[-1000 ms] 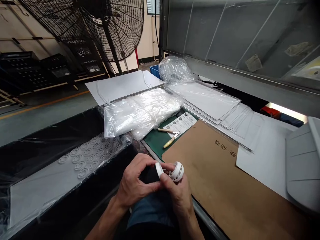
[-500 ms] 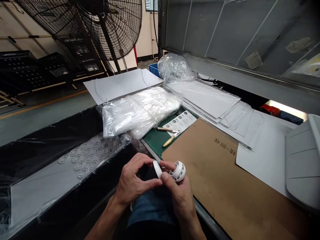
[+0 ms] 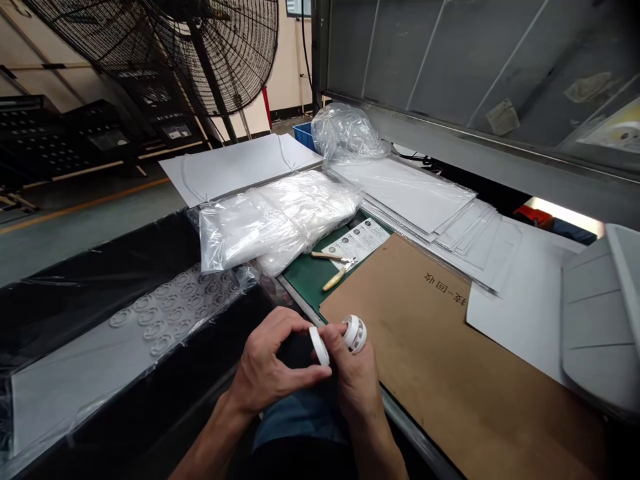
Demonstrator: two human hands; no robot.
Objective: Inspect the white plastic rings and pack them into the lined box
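Observation:
A thin white ring [image 3: 319,346] is pinched on edge between the thumb and fingers of my left hand [image 3: 273,353]. Just right of it, my right hand [image 3: 357,373] has its fingers closed on a white slotted round part [image 3: 355,333], whose openings face up and right. The right fingertips are beside the ring; whether they touch it I cannot tell. Both hands are over my lap, at the near edge of the table. Clear rings [image 3: 175,313] lie in rows under plastic film at the left.
Brown cardboard [image 3: 425,347] covers the table's right part. Pliers [image 3: 335,270] rest by a printed sheet [image 3: 357,243] on the green mat. Behind are plastic-wrapped bags [image 3: 280,213] and white sheets [image 3: 405,193]. A grey bin [image 3: 600,320] stands right, a large fan [image 3: 200,53] behind.
The right thumb and fingers have shifted, and the slotted part is turned and slightly higher. The ring shows more of its face. The view has moved slightly.

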